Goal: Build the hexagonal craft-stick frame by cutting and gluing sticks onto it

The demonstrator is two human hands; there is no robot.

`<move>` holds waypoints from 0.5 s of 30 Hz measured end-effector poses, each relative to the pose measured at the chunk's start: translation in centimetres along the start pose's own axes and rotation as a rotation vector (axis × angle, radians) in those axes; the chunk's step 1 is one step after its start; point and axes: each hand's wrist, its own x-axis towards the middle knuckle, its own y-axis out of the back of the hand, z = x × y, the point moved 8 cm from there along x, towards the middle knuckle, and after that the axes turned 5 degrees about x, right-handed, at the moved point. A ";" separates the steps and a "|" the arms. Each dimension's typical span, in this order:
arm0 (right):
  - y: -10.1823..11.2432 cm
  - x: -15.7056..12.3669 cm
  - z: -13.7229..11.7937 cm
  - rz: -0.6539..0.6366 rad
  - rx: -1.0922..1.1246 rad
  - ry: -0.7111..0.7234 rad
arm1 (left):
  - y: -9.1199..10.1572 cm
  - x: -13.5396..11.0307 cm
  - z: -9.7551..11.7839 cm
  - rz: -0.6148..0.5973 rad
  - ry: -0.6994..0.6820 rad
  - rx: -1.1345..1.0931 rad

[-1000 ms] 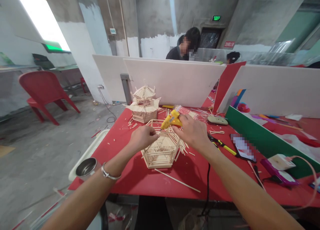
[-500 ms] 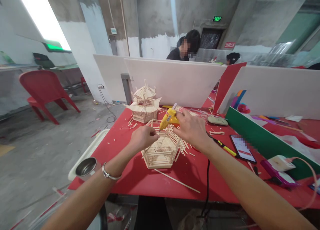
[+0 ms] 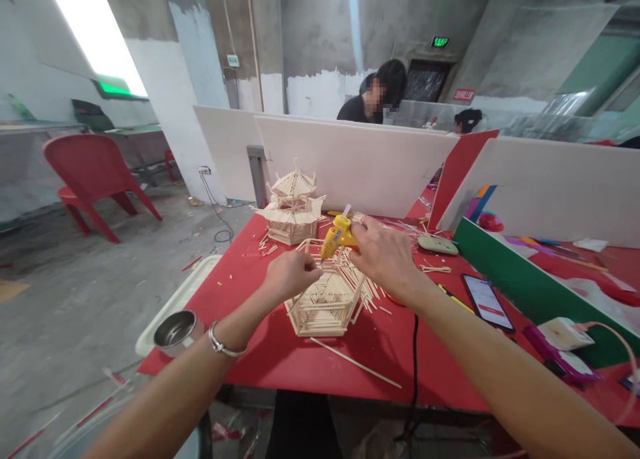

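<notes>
Hexagonal pale-wood frame (image 3: 323, 324): floor laid, top open. My right grip (image 3: 385, 252) clasps yellow plastic glue gun (image 3: 336, 239); left grip (image 3: 287, 274) pinched, contents unclear.

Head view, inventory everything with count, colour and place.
Table: one, red, centre
Frame: one, pale, table centre
Glue gun: one, yellow, over frame
Sticks: many, pale, around frame
Tower: one, pale, behind frame
Cup: one, silver, table's left
Phone: one, black, table's right
Plug: one, white, far right
Cables: several, black or pink, scattered
Boards: several, white, red, green, around table
Chairs: several, red or dark, left
Signs: two, green and red, upper right
People: at least two, one black-clad, beyond boards
Bracelet: one, silver, lower left
Left grip: one, bare, over frame
Right grip: one, bare, on glue gun
</notes>
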 end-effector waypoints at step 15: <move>0.2 0.2 -0.4 -0.015 -0.026 0.018 | -0.1 0.0 -0.1 -0.004 0.002 0.000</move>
